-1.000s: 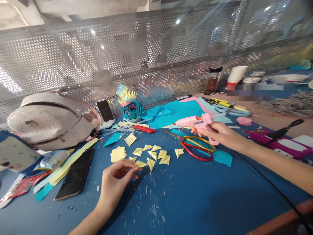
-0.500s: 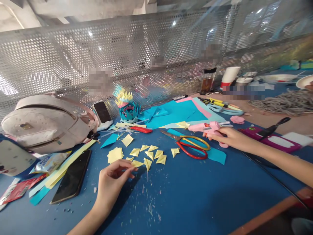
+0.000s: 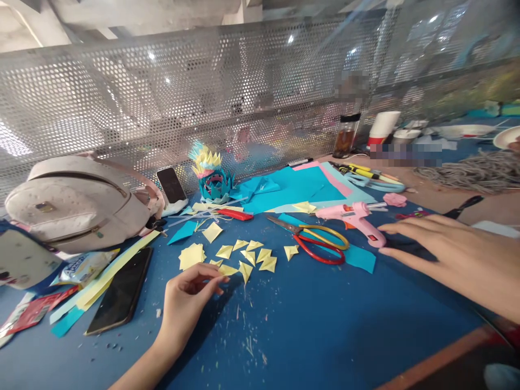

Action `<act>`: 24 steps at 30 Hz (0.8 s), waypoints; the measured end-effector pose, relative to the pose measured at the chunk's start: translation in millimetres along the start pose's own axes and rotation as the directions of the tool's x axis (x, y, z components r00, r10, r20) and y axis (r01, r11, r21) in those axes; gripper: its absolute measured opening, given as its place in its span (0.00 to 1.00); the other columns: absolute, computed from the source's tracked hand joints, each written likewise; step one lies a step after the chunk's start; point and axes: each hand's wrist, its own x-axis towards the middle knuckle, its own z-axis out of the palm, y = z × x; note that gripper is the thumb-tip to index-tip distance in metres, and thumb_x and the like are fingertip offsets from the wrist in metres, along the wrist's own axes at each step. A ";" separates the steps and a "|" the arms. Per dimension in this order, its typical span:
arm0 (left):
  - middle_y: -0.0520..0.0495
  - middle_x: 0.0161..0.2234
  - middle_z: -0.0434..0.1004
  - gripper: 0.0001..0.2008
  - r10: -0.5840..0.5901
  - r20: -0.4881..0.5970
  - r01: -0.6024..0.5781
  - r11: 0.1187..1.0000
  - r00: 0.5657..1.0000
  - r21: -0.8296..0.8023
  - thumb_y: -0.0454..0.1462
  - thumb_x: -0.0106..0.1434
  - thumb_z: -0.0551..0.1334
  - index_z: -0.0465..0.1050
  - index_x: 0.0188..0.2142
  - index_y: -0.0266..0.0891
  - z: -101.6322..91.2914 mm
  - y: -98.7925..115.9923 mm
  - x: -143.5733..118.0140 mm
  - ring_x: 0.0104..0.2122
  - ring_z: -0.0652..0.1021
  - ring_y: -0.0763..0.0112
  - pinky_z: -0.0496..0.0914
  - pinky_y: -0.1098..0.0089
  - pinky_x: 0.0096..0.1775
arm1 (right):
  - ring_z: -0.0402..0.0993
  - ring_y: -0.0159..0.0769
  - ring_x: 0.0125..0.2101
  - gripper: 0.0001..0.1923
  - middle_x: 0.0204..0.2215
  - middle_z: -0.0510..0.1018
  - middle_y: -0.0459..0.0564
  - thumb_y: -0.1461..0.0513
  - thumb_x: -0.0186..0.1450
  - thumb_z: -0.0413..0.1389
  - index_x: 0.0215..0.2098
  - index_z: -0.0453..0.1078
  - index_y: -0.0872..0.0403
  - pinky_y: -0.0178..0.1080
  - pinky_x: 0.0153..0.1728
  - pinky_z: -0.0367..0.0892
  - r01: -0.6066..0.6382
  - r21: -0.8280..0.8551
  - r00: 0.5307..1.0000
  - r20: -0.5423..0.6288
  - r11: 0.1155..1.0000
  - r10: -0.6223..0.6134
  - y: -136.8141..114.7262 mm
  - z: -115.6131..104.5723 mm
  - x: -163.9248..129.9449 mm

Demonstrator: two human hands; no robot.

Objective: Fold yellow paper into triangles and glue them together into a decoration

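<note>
My left hand [image 3: 189, 298] rests on the blue table [image 3: 309, 319] with thumb and forefinger pinched together. Their tips touch the nearest of several yellow folded paper triangles [image 3: 252, 254]; whether one is gripped is unclear. A stack of yellow squares [image 3: 192, 255] lies just beyond. My right hand [image 3: 442, 252] hovers flat with its fingers spread and holds nothing. The pink glue gun [image 3: 357, 216] lies on the table just left of those fingertips. Red and yellow scissors [image 3: 320, 244] lie between the glue gun and the triangles.
A teal and yellow folded-paper model [image 3: 213, 176] stands at the back by a propped phone [image 3: 173, 184]. A pale backpack [image 3: 77, 203], a black phone [image 3: 119, 290] and paper strips fill the left. Teal and pink sheets [image 3: 296, 187], a jar [image 3: 346, 135] and a perforated metal screen [image 3: 122, 97] are behind.
My right hand has set the glue gun down on the table, let go of it and drawn back to the right with fingers spread. My left hand has hardly moved.
</note>
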 end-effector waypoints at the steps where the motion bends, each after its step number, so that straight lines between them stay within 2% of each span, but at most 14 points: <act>1: 0.46 0.33 0.81 0.10 0.000 0.004 0.000 1.000 1.000 0.000 0.42 0.59 0.70 0.80 0.29 0.38 -0.4 -0.6 0.2 0.26 0.79 0.72 0.78 0.72 0.30 | 0.75 0.58 0.51 0.28 0.49 0.80 0.50 0.36 0.66 0.46 0.48 0.76 0.41 0.56 0.47 0.69 0.064 0.057 0.998 0.024 0.996 -0.066 -9.5 -5.4 -3.5; 2: 0.46 0.33 0.81 0.09 0.002 0.009 -0.002 1.000 1.000 0.000 0.42 0.59 0.70 0.80 0.29 0.38 -1.0 -1.3 0.4 0.26 0.79 0.72 0.78 0.72 0.31 | 0.75 0.55 0.51 0.26 0.51 0.80 0.49 0.38 0.68 0.45 0.48 0.76 0.39 0.55 0.48 0.69 0.117 0.135 0.991 0.056 0.984 -0.125 -21.3 -9.5 -3.4; 4: 0.46 0.33 0.82 0.09 0.010 0.030 -0.010 1.000 0.999 0.002 0.42 0.59 0.70 0.80 0.29 0.38 -2.6 -2.7 1.0 0.26 0.79 0.72 0.78 0.72 0.30 | 0.76 0.49 0.49 0.20 0.51 0.79 0.47 0.44 0.71 0.46 0.47 0.76 0.40 0.49 0.45 0.70 0.203 0.292 0.946 0.189 0.935 -0.264 -48.0 -11.7 9.1; 7: 0.46 0.32 0.82 0.09 0.030 0.063 -0.031 0.999 0.998 0.010 0.41 0.59 0.70 0.81 0.29 0.38 -5.5 -5.1 2.1 0.26 0.79 0.71 0.78 0.72 0.30 | 0.76 0.46 0.44 0.11 0.45 0.79 0.48 0.54 0.70 0.51 0.42 0.75 0.46 0.43 0.39 0.67 0.256 0.399 0.880 0.281 0.880 -0.384 -79.7 1.1 48.0; 10: 0.46 0.32 0.82 0.08 0.046 0.082 -0.048 0.999 0.996 0.020 0.41 0.59 0.70 0.81 0.30 0.38 -7.6 -7.2 3.8 0.26 0.80 0.71 0.78 0.72 0.30 | 0.74 0.45 0.41 0.07 0.41 0.79 0.50 0.58 0.66 0.56 0.38 0.75 0.51 0.40 0.36 0.62 0.242 0.489 0.828 0.346 0.838 -0.441 -92.8 23.5 83.2; 13: 0.45 0.32 0.82 0.08 0.049 0.088 -0.051 0.998 0.995 0.026 0.41 0.60 0.70 0.81 0.30 0.37 -8.5 -8.4 5.3 0.26 0.80 0.70 0.79 0.72 0.31 | 0.73 0.43 0.41 0.06 0.37 0.78 0.50 0.58 0.64 0.59 0.33 0.76 0.52 0.38 0.36 0.61 0.254 0.535 0.792 0.363 0.806 -0.491 -97.0 39.5 97.3; 16: 0.45 0.32 0.82 0.09 0.045 0.095 -0.048 0.999 0.994 0.024 0.41 0.60 0.70 0.80 0.30 0.37 -8.7 -8.8 5.7 0.26 0.80 0.70 0.79 0.71 0.30 | 0.72 0.42 0.39 0.06 0.36 0.77 0.49 0.58 0.65 0.59 0.33 0.76 0.52 0.37 0.34 0.59 0.251 0.571 0.777 0.363 0.781 -0.515 -99.8 44.3 96.7; 24: 0.45 0.33 0.82 0.09 0.026 0.093 -0.027 1.000 0.995 0.004 0.41 0.60 0.70 0.81 0.30 0.37 -9.6 -11.6 4.9 0.28 0.82 0.68 0.79 0.72 0.30 | 0.73 0.37 0.35 0.08 0.36 0.79 0.48 0.56 0.66 0.60 0.33 0.75 0.52 0.37 0.34 0.61 0.174 0.675 0.785 0.344 0.717 -0.515 -107.2 39.3 94.8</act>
